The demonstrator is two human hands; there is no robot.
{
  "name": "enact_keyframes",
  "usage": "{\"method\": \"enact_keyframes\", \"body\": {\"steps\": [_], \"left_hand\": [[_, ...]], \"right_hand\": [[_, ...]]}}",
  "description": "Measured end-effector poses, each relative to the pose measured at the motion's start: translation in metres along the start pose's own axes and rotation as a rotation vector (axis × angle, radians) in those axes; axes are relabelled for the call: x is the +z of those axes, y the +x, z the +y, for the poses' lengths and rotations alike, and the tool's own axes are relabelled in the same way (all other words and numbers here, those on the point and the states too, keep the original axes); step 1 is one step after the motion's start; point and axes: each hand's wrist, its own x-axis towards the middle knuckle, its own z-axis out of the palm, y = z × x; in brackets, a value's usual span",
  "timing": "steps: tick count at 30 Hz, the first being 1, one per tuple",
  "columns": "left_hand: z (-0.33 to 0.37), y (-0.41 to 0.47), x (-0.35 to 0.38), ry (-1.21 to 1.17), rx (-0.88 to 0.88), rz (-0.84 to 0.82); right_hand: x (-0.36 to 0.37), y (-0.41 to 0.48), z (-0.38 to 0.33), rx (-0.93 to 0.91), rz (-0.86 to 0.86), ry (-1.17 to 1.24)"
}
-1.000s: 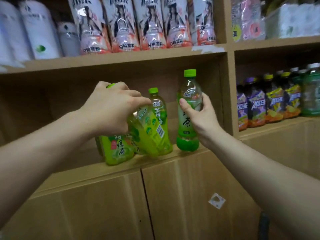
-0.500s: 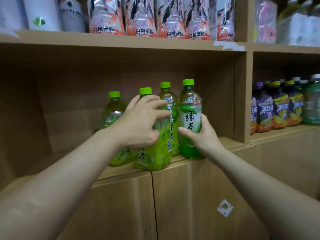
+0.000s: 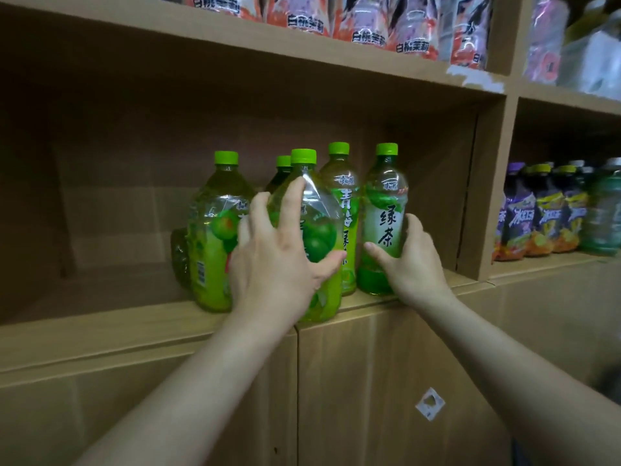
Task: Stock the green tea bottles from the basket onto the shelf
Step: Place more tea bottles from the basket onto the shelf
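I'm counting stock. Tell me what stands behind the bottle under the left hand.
Behind the front bottle under the left hand, one green cap and a dark shoulder show: another bottle. Its body and label are covered.

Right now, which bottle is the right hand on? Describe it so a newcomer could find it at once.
Look at the wooden shelf above the cabinet doors, in the compartment left of the purple-labelled drinks. A cluster of green-capped bottles stands there; take the rightmost bottle, nearest the divider, with the right hand around its lower part. Alone among them, it has a whitish label with two large dark characters.
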Motion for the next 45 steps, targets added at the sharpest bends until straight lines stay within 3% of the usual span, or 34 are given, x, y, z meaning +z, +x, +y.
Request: {"method": "enact_keyframes", "body": {"steps": [3,5,8,12,14,16,22,30,35,39,41,43,45], "left_hand": [[0.005,-0.002,0.006,0.04,-0.038,0.038],[0.002,-0.002,0.006,0.012,-0.041,0.019],[-0.011,-0.005,-0.004,-0.193,-0.025,0.033],[-0.053,0.011,-0.03,-0.355,-0.315,0.199],[-0.071,0.025,-0.034,-0.426,-0.476,0.054],[-0.078,0.033,-0.029,-0.475,-0.514,-0.1],[-0.083,0.036,-0.031,-0.25,-0.389,-0.084],[-0.113,0.023,-0.077,-0.061,-0.415,-0.042],[-0.14,0.019,-0.099,0.101,-0.514,-0.023],[-0.135,0.022,-0.112,0.022,-0.628,-0.1],[-0.117,0.024,-0.12,0.096,-0.543,-0.071],[-0.088,0.023,-0.123,0.155,-0.257,0.054],[-0.051,0.021,-0.118,0.053,0.023,0.113]], "right_hand": [[-0.005,-0.025,-0.018,-0.18,0.111,0.048],[-0.004,-0.047,-0.033,-0.318,0.065,0.138],[0.01,-0.065,-0.046,-0.363,-0.06,0.168],[0.03,-0.067,-0.062,-0.375,-0.115,0.05],[0.037,-0.066,-0.071,-0.368,-0.089,-0.016],[0.041,-0.063,-0.076,-0.37,-0.058,-0.064],[0.044,-0.06,-0.078,-0.371,-0.073,-0.099],[0.064,-0.074,-0.115,-0.435,-0.169,0.053],[0.096,-0.087,-0.15,-0.469,-0.291,0.185],[0.099,-0.087,-0.157,-0.422,-0.428,0.281],[0.085,-0.085,-0.147,-0.42,-0.42,0.333],[0.059,-0.079,-0.128,-0.453,-0.283,0.376],[0.031,-0.067,-0.106,-0.448,-0.077,0.428]]}}
